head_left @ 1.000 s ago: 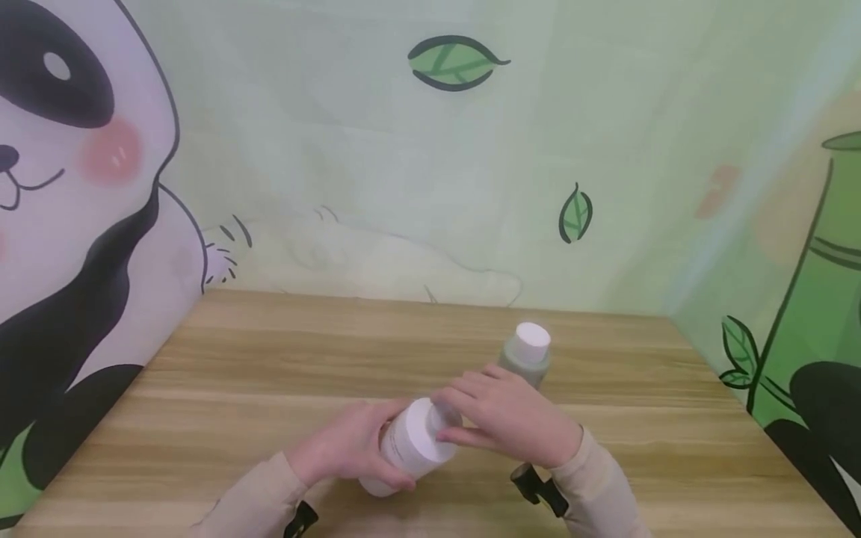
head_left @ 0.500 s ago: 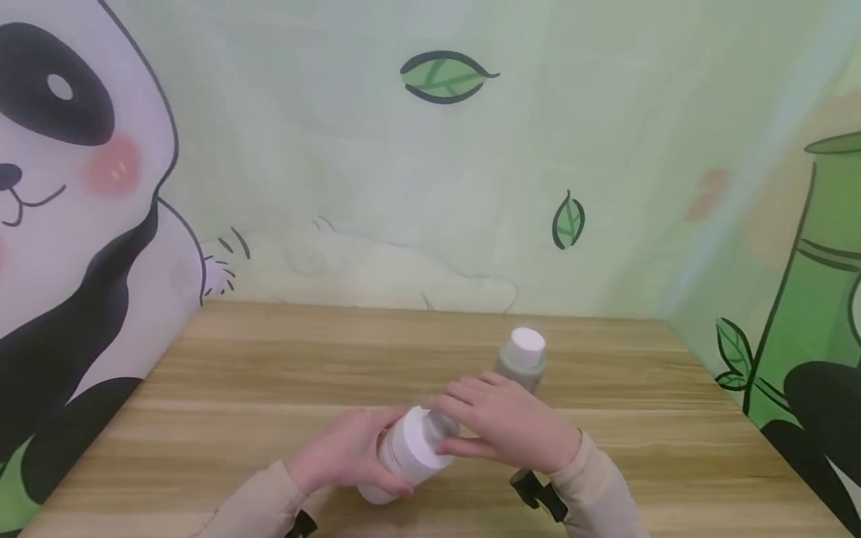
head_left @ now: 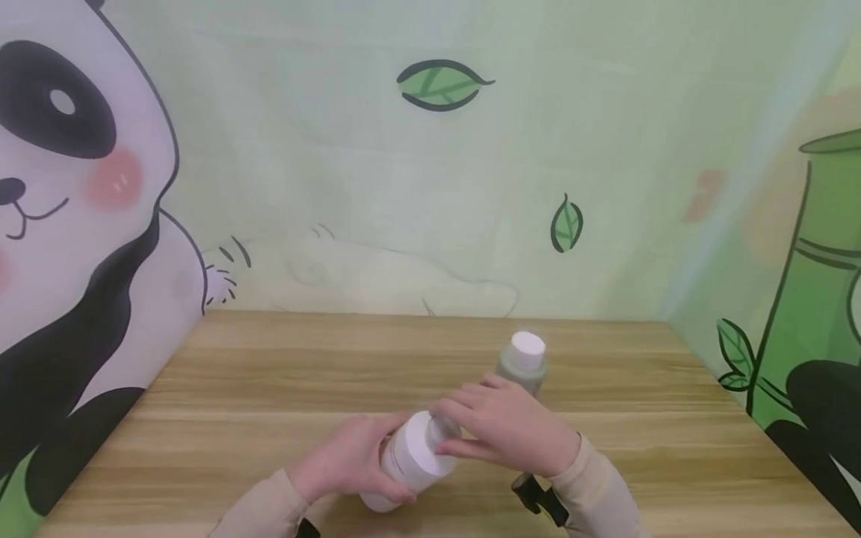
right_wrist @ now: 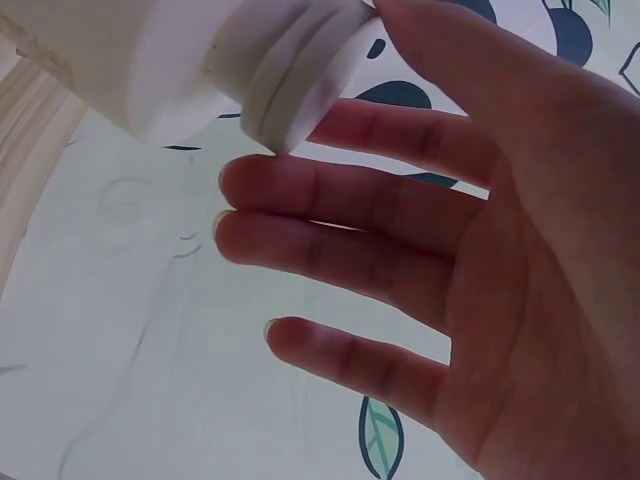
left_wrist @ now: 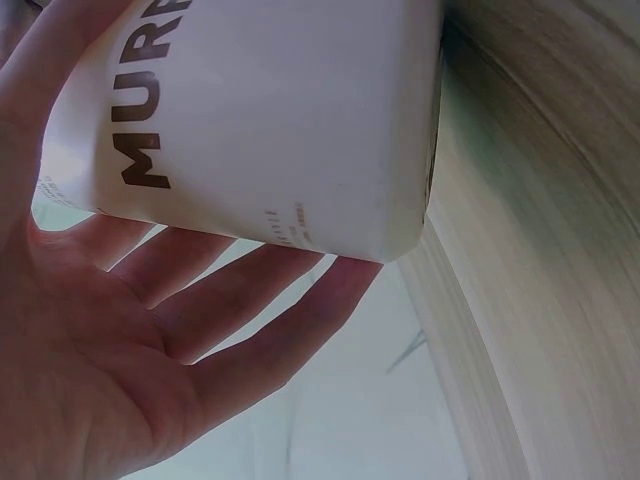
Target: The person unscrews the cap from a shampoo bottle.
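Observation:
My left hand (head_left: 346, 456) grips a white bottle (head_left: 412, 457) around its body, thumb on the near side and fingers on the far side. The bottle leans to the right, its neck end up. Dark capital letters run along the bottle (left_wrist: 270, 120) in the left wrist view, partly hidden by the thumb. At the neck end, my right hand (head_left: 514, 430) pinches the pale cap (right_wrist: 305, 80) between thumb and index finger. The other right fingers (right_wrist: 340, 245) extend past the cap, roughly straight. Behind the right hand stands a second bottle (head_left: 523, 366), grey-green with a white top, its lower part hidden.
The wood-grain table (head_left: 282, 359) reaches back to a printed fabric backdrop (head_left: 323, 149) with a panda, leaves and bamboo. A black strap mount (head_left: 538, 499) sits on the right wrist, beside the beige sleeve (head_left: 599, 486).
The head view has tilted slightly upward, so the scene sits a little lower. Both hands keep their places on the bottle and cap, with barely any visible finger movement.

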Motion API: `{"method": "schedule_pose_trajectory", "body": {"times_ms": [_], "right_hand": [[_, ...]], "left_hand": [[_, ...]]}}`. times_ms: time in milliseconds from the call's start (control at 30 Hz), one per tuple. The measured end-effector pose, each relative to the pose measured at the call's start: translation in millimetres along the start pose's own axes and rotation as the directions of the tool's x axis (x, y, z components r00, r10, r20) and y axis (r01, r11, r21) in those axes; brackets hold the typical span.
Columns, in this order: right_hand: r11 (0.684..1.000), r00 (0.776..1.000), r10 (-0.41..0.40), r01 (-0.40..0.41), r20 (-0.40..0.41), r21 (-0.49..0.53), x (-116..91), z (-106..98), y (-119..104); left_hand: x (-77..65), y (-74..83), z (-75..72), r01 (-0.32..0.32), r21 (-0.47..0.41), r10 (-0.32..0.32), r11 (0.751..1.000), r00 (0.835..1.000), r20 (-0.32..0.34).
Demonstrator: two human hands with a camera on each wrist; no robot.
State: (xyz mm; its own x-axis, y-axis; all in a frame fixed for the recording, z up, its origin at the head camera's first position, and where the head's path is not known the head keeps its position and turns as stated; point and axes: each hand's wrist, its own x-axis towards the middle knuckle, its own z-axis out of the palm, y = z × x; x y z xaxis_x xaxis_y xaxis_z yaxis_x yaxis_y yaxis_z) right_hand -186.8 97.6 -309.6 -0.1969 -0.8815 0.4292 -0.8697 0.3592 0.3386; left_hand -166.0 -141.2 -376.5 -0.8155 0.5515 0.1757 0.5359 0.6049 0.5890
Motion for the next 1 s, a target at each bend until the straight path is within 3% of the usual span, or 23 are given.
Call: {"method": "schedule_pose_trajectory", "body": {"times_ms": [433,600,1000], "right_hand": [[0.998,0.999,-0.031,0.029,0.032,0.062,-1.4,-3.2,-1.0],[0.997,0.999,-0.007,0.003,0.048,0.080,-1.1,-3.5,-0.5],[0.999,0.999,0.005,-0.008,0.048,0.052,-0.8,-1.1,-0.1]], "left_hand": [[-0.6,1.7,-0.2,0.001,0.010,-0.001,1.000,1.000,0.002],[-0.5,1.1,-0.2,0.000,0.014,0.000,1.000,1.000,-0.002],[-0.9,0.1,1.0,-0.009,0.015,0.009,1.000,1.000,-0.008]]}}
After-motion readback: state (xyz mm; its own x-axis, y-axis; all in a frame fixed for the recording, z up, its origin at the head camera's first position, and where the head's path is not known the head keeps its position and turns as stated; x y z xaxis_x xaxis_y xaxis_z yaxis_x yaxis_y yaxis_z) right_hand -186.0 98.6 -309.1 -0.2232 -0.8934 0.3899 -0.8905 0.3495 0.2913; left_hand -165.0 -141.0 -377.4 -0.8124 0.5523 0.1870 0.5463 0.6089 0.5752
